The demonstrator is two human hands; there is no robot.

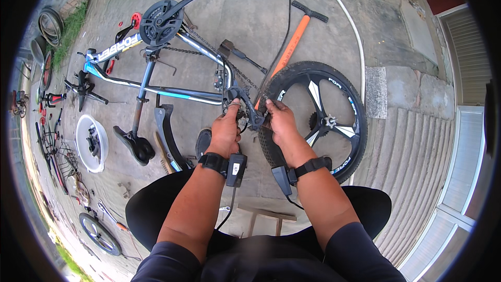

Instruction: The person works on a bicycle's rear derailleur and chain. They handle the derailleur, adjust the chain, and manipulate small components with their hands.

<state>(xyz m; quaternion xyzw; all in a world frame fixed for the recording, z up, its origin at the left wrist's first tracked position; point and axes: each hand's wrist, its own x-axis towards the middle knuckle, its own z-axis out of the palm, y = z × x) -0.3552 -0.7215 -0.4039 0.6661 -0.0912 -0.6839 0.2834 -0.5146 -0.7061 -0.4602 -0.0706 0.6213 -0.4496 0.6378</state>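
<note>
A blue, white and black bicycle frame (182,93) lies on the ground in front of me, its crankset (161,22) at the far end. At its rear end my left hand (226,129) is closed around the black rear derailleur (254,118), thumb on top. My right hand (282,120) is closed in a pinch just right of the derailleur, by the tyre; what its fingertips hold is too small and dark to make out. The chain (190,51) runs from the crankset toward my hands. A detached rear wheel (315,91) with three white-and-black spokes lies beside my right hand.
An orange floor pump (293,44) with a black hose lies beyond the wheel. Left of the frame are the saddle (136,147) and a white basin (99,121) of small parts. Behind sits a low wooden stool (266,214). Ridged concrete (412,167) slopes at the right.
</note>
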